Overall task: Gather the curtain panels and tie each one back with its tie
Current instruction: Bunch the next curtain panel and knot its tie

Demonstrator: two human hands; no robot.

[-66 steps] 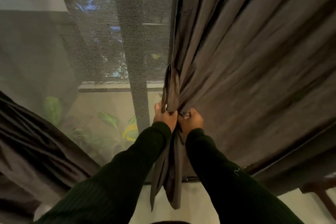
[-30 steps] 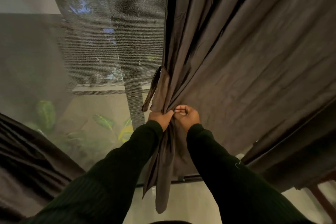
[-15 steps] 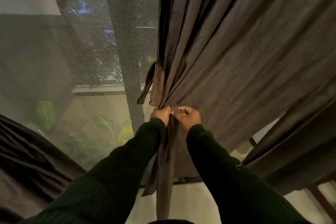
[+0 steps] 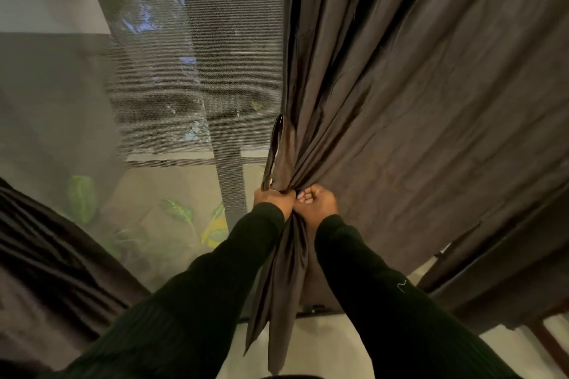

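The tie's loop (image 4: 278, 151) has risen upright above the left hand (image 4: 274, 199) since half a second ago, both fists, with the right hand (image 4: 315, 204), clenched on the gathered curtain panel (image 4: 415, 108), mesh screen (image 4: 191, 77) left of them.

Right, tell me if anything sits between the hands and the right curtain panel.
Nothing visible does. The left hand and right hand are both closed directly on the gathered right curtain panel at its pinched waist, with the tie strips hanging below.
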